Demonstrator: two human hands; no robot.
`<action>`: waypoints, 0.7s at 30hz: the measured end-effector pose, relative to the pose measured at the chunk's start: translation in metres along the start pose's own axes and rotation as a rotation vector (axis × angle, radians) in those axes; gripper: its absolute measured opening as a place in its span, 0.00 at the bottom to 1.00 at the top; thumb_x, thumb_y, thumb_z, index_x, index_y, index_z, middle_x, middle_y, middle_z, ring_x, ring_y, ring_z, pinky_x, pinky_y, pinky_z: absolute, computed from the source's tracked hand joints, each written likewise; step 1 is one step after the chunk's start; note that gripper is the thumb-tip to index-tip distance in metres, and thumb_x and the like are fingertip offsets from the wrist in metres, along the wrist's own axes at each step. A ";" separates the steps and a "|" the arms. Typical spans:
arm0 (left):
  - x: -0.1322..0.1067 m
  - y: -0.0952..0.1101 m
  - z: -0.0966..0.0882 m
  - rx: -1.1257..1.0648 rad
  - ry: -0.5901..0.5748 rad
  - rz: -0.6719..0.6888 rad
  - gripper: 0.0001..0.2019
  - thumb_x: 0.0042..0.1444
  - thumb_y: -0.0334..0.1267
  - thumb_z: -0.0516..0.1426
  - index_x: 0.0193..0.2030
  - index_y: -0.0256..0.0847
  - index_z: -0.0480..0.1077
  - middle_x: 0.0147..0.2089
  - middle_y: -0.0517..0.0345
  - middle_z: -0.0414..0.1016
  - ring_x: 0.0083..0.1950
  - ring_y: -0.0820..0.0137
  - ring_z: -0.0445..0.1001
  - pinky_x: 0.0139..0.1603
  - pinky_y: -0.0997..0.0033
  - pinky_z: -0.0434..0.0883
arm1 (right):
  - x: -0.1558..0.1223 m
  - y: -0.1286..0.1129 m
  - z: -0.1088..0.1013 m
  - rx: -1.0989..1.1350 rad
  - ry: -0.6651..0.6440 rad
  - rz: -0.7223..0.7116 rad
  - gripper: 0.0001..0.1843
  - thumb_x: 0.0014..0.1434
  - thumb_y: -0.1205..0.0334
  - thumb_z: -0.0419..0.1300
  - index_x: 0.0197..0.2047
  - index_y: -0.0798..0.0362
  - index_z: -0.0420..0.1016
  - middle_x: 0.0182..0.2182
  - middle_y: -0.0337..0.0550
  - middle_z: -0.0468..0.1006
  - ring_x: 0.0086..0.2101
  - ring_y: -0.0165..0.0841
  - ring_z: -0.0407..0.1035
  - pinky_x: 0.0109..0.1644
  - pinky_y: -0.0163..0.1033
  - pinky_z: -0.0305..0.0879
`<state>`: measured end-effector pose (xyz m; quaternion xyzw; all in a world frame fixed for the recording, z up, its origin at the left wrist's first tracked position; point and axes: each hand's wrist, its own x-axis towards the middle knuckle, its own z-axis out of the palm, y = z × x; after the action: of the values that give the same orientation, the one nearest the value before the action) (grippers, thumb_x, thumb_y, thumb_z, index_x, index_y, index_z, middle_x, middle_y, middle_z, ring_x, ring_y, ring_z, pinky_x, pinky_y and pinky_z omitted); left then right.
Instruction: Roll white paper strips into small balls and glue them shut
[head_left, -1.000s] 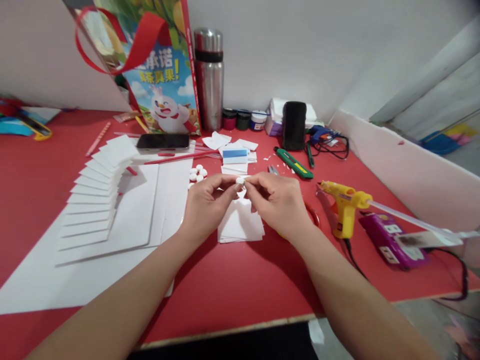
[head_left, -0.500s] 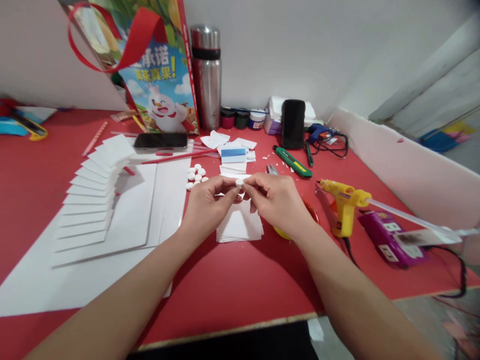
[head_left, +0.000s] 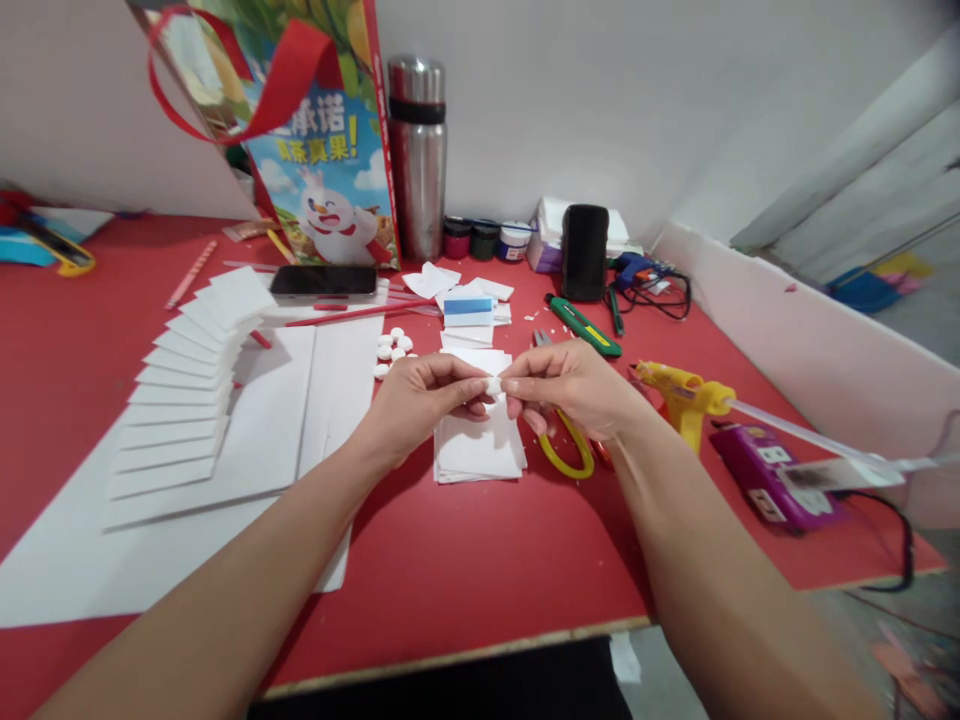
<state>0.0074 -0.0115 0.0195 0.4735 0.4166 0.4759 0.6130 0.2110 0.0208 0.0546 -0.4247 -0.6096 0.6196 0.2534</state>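
Left hand (head_left: 421, 402) and right hand (head_left: 574, 388) are both pinching one tiny white piece (head_left: 493, 386), right over the paper stack (head_left: 480, 455). Scissors (head_left: 562, 472) sit just right of that stack, white discs (head_left: 385, 353) off to its left.

1 small white piece (head_left: 493, 386) is pinched by both the left hand (head_left: 427, 400) and the right hand (head_left: 566, 388) above a stack of white paper (head_left: 480, 450) on a red table (head_left: 480, 580). White discs (head_left: 391, 350) are clustered just beside the left hand; yellow-handled scissors (head_left: 580, 440) are partly covered by the right hand. At the back, a steel flask (head_left: 420, 165) is set between a printed bag (head_left: 330, 150) and 3 jars (head_left: 485, 241).
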 end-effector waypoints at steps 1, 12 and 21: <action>0.000 -0.001 -0.001 -0.003 0.000 -0.012 0.09 0.51 0.40 0.70 0.34 0.36 0.81 0.30 0.56 0.82 0.30 0.70 0.80 0.38 0.69 0.80 | 0.000 0.000 0.000 -0.008 0.004 0.003 0.15 0.51 0.53 0.72 0.29 0.58 0.80 0.21 0.40 0.79 0.15 0.23 0.66 0.18 0.29 0.62; 0.001 -0.008 -0.002 0.084 -0.025 -0.026 0.13 0.52 0.42 0.69 0.43 0.40 0.83 0.35 0.53 0.84 0.36 0.67 0.82 0.44 0.65 0.79 | -0.001 -0.002 0.010 -0.255 0.127 -0.039 0.12 0.57 0.58 0.67 0.27 0.56 0.76 0.17 0.40 0.76 0.16 0.26 0.68 0.19 0.30 0.62; 0.001 -0.003 0.002 0.174 0.008 0.114 0.10 0.54 0.41 0.67 0.40 0.38 0.83 0.38 0.53 0.82 0.35 0.69 0.79 0.42 0.66 0.79 | -0.002 0.000 0.020 -0.376 0.174 -0.150 0.10 0.61 0.60 0.62 0.30 0.56 0.76 0.17 0.39 0.76 0.16 0.27 0.70 0.20 0.30 0.63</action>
<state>0.0102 -0.0109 0.0172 0.5461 0.4314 0.4739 0.5395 0.1954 0.0087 0.0527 -0.4700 -0.7201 0.4352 0.2668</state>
